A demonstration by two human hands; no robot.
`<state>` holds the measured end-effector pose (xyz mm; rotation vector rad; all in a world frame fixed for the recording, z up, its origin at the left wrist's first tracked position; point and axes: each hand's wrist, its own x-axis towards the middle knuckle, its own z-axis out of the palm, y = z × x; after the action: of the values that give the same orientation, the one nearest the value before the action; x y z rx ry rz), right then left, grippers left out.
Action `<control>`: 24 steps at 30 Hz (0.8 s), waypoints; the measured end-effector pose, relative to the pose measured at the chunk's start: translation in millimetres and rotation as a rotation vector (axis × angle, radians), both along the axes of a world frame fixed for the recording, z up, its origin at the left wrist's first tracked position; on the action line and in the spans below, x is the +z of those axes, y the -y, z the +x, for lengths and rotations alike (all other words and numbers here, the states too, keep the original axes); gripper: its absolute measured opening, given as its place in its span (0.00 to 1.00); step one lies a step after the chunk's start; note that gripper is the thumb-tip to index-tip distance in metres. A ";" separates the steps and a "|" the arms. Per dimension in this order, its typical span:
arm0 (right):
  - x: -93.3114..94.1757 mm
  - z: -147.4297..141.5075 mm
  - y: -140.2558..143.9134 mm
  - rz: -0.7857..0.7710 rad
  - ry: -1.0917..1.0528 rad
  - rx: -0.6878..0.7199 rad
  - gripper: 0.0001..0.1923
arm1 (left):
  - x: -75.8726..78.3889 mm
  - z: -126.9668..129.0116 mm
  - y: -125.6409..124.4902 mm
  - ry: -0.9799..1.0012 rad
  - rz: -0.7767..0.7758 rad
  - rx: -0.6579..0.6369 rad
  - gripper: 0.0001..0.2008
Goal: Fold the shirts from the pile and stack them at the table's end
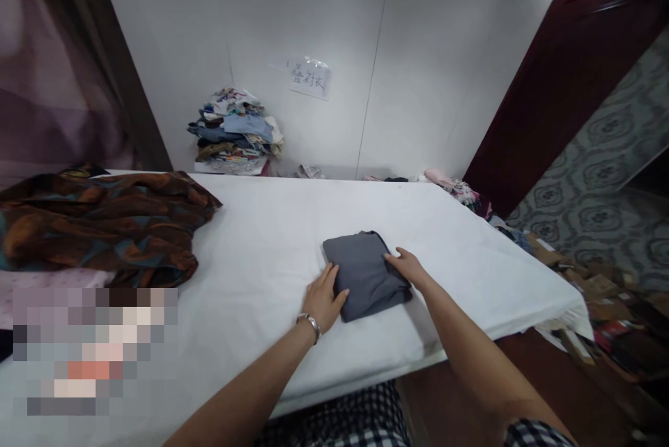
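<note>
A dark grey folded garment lies as a neat, nearly square bundle on the white-covered table in front of me. At its left edge rests my left hand, wearing a silver bracelet; the fingers and thumb are apart, with the thumb on the cloth. My right hand touches the upper right edge with its fingers spread. Neither hand visibly grips the cloth. The garment's underside is hidden.
A brown and teal patterned cloth is heaped on the table's left side. Stacked clothes stand against the wall under a handwritten paper. More clothes lie along the far right edge; cardboard boxes are beyond.
</note>
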<state>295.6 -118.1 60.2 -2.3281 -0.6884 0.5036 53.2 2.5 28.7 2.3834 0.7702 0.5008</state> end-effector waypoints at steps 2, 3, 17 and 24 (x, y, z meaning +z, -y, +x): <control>4.0 0.3 -0.8 0.047 -0.107 -0.018 0.47 | -1.4 -0.3 1.3 -0.002 0.013 -0.006 0.31; 6.1 -0.8 0.1 0.061 -0.154 -0.007 0.49 | -1.0 -0.7 2.2 -0.013 0.020 -0.018 0.34; 17.3 -3.4 61.0 0.026 -0.280 0.170 0.48 | 9.8 -3.8 9.4 -0.143 0.099 -0.127 0.37; 18.7 -9.1 16.3 0.134 -0.235 -0.027 0.49 | 8.0 -3.2 7.1 -0.071 0.033 -0.110 0.37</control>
<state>286.5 -134.4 78.9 -2.1084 -0.5605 0.6853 50.0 -4.6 36.7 2.4693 0.6614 0.3885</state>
